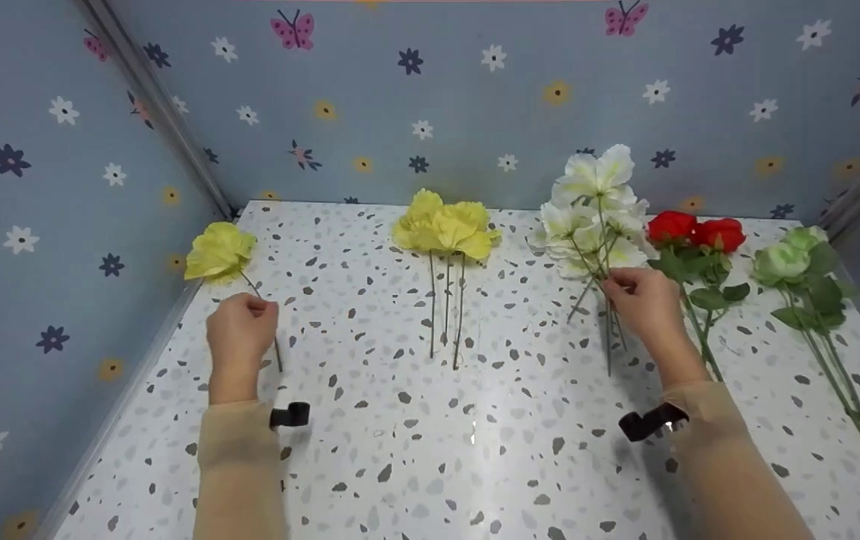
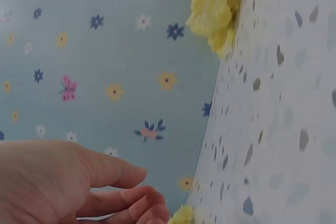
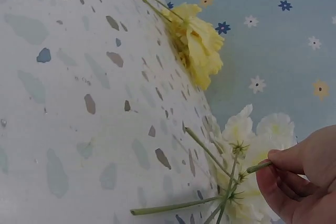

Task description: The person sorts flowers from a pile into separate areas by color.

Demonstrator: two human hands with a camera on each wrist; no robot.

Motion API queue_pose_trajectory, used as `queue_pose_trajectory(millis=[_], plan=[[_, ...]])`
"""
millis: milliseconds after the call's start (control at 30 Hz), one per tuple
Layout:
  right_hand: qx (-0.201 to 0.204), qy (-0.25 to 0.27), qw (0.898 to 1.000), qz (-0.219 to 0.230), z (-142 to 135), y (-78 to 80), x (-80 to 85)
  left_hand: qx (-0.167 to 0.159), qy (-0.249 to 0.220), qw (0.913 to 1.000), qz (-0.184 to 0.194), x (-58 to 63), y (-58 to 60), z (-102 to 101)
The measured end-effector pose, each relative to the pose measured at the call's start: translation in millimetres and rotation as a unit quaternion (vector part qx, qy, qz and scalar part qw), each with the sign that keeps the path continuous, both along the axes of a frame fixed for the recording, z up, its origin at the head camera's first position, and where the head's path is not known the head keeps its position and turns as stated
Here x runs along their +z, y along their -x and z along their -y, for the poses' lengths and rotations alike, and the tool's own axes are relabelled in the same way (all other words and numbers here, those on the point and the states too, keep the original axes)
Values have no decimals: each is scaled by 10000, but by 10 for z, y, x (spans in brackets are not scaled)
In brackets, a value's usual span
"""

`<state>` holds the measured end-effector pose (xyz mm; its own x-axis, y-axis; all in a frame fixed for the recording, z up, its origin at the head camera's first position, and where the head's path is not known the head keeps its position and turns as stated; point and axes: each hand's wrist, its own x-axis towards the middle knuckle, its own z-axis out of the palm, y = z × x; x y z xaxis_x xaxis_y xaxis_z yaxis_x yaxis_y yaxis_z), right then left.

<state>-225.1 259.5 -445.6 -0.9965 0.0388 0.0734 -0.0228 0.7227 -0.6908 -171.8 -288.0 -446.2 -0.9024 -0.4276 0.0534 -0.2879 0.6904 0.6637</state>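
Note:
My right hand [image 1: 644,304] pinches one white flower [image 1: 596,174] by its thin green stem, between thumb and fingertips. In the right wrist view the cut stem end [image 3: 260,167] sticks out past the thumb. More white flowers [image 1: 565,225] lie just below, stems crossing. On the left, my left hand [image 1: 241,334] hovers over the stem of a single yellow flower [image 1: 220,251], fingers loosely bent. The left wrist view shows a gap between thumb and fingers, with a yellow petal edge [image 2: 182,215] close to the fingertips.
Several yellow flowers [image 1: 445,225] lie bunched at the back middle. Right of the white ones are red roses [image 1: 719,235], then pale green roses [image 1: 784,261]. Patterned panels [image 1: 460,90] wall in the speckled white table [image 1: 370,465] at the back and sides.

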Motion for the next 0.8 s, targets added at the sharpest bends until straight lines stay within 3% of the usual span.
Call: queue_pose_trajectory(millis=[133, 233, 467, 800], plan=[[-31, -183, 9997, -180, 7, -5, -79, 620, 280, 9976, -88, -132, -41, 253], [-73, -275, 9991, -298, 5, -17, -130, 736, 374, 9966, 56, -234, -32, 329], [-215, -356, 9989, -193, 6, -53, -202, 237, 223, 9954, 898, -297, 47, 245], [-205, -217, 9995, -46, -52, -93, -260, -285, 529, 9871, 1483, -244, 49, 136]])
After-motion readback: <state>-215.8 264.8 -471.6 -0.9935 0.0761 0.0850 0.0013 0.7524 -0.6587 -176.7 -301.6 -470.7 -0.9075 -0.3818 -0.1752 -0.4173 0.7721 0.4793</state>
